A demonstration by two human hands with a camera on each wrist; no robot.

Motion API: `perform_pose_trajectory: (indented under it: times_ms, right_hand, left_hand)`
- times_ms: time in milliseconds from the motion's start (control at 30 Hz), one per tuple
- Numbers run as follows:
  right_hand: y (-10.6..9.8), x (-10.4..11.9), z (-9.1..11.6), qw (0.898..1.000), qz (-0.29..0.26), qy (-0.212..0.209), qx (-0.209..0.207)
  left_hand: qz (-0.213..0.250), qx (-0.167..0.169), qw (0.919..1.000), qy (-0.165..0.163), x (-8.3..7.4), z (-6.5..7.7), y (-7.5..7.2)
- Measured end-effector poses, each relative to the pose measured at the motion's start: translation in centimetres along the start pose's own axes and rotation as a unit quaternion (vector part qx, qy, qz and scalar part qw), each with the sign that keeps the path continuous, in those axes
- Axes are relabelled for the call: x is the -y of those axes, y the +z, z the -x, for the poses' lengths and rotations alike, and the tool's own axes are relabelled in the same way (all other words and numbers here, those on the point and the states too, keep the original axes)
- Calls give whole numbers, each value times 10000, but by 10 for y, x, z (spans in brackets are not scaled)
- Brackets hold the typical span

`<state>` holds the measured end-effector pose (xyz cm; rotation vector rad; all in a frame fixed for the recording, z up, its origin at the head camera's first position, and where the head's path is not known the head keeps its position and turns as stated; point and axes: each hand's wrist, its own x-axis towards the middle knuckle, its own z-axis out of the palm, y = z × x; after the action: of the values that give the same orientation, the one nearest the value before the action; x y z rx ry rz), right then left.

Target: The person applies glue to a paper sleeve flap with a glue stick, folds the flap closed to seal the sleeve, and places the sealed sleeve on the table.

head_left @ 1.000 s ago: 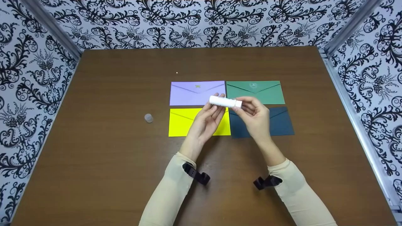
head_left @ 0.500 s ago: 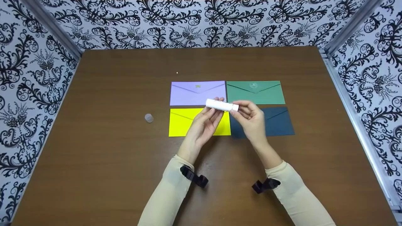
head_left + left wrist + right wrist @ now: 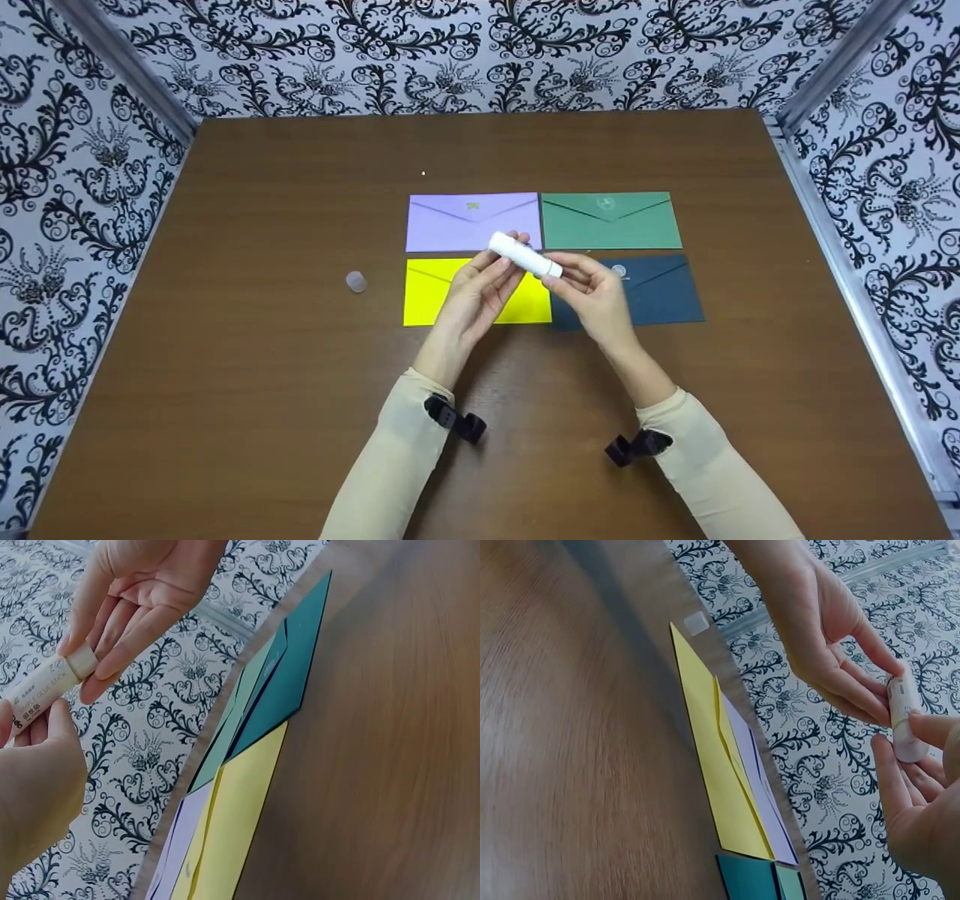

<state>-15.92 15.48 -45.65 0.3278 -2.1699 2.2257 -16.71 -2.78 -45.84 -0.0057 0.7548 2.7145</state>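
Between both hands is a white glue stick (image 3: 523, 256), tilted with its right end lower in the head view; the print on its barrel shows in the left wrist view. My left hand (image 3: 474, 296) holds the barrel between thumb and fingers. With thumb and fingertips my right hand (image 3: 596, 296) pinches the end piece (image 3: 81, 661) of the stick. Both hands are raised above the envelopes. Beneath them lie a yellow envelope (image 3: 431, 300) and a dark blue envelope (image 3: 667, 292), each partly covered by a hand in the head view.
Behind these two lie a lilac envelope (image 3: 450, 225) and a green envelope (image 3: 611, 225), completing a two-by-two block. A small translucent cap (image 3: 355, 282) stands to the left on the brown table (image 3: 262, 375). Patterned walls (image 3: 450, 60) rise at the back and sides.
Both hands have moved a little left and toward the person with the glue stick. The stick has tilted more, its right end dropping lower in view. The envelopes and cap have stayed put.
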Motion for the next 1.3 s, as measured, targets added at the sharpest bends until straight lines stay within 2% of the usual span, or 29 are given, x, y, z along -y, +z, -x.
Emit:
perform_pose_trajectory:
  times_ms: [333, 800, 1100, 1233, 1300]
  right_hand:
    - [-1, -2, 1, 9982, -45, 477, 361]
    - [5, -9, 4, 9984, 528, 180, 38]
    - [16, 18, 11, 9953, 922, -80, -291]
    - [16, 18, 12, 9934, 1066, -237, -355]
    - [15, 11, 11, 9926, 1083, -359, -415]
  left_hand:
    - [-875, -73, 9960, 143, -7, 2, -3]
    - [-1552, -416, 9854, 570, -1, 5, -6]
    - [-1350, -837, 9854, 608, 3, 7, -5]
    - [-1258, -1030, 9847, 629, 5, 7, -4]
    - [-1227, -1145, 9836, 654, 6, 6, -3]
